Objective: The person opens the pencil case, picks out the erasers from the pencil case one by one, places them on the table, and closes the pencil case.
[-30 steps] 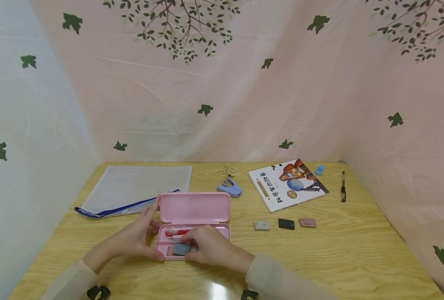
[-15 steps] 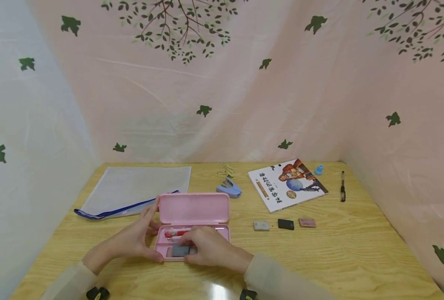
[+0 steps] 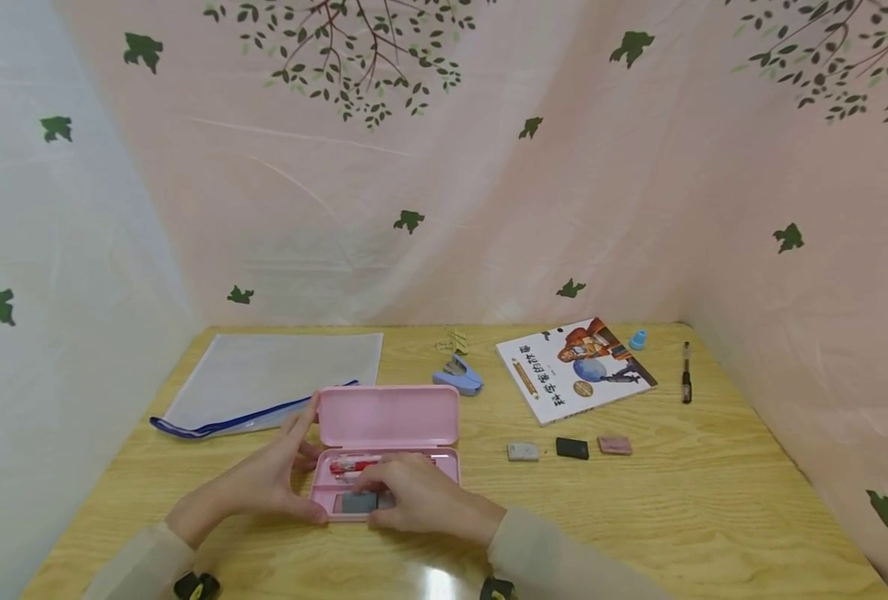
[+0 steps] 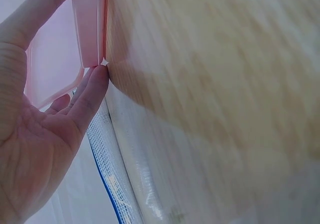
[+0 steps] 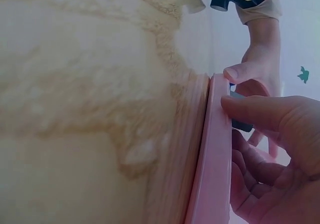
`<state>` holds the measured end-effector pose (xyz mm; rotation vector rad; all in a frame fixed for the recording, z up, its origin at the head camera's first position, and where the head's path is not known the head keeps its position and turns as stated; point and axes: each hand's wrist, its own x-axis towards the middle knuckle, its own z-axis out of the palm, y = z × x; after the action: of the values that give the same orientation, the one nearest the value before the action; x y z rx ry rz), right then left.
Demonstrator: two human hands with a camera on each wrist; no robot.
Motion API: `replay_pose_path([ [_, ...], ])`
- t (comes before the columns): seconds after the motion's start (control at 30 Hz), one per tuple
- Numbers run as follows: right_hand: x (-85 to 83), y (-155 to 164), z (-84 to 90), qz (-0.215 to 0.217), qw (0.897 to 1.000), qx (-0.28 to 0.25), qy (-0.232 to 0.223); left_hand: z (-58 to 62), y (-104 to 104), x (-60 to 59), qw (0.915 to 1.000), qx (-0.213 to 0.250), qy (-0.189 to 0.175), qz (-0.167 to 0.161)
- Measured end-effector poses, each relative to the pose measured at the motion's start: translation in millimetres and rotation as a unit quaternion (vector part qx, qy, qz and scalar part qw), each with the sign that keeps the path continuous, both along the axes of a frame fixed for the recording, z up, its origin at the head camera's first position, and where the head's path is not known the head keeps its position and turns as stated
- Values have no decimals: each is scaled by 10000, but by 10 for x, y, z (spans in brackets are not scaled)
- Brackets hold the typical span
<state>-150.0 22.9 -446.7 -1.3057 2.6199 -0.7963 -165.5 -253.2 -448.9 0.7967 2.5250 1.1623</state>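
Seating the grey eraser (image 3: 359, 502) into the pencil case (image 3: 386, 454) front compartment, the right hand (image 3: 421, 498) pinches it with curled fingers. The left hand (image 3: 263, 477), fingers straight, braces the case's left end; press evenly, holding the case steady.

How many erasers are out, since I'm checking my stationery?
4: grey eraser, black eraser and pink eraser in a row on the table; dark eraser in the pencil case. Hands may hide more.

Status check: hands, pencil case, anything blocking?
Left hand steadies the open pink pencil case at its left end. Right hand pinches a grey eraser in the case's front compartment. Nothing blocking; three erasers lie apart to the right.
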Motion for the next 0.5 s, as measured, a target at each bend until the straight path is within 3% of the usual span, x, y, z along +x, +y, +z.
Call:
replay_pose_path([
  [0.13,-6,9,10,81,9997,-179,-117,1,3,-6,10000,38,3,-16],
  [0.27,-23,55,45,167,9967,-462,-643,-2,0,-7,10000,-11,14,-31],
  [0.5,-73,240,206,28,9769,-1267,-1723,-8,-1,-8,9999,-73,-36,74],
])
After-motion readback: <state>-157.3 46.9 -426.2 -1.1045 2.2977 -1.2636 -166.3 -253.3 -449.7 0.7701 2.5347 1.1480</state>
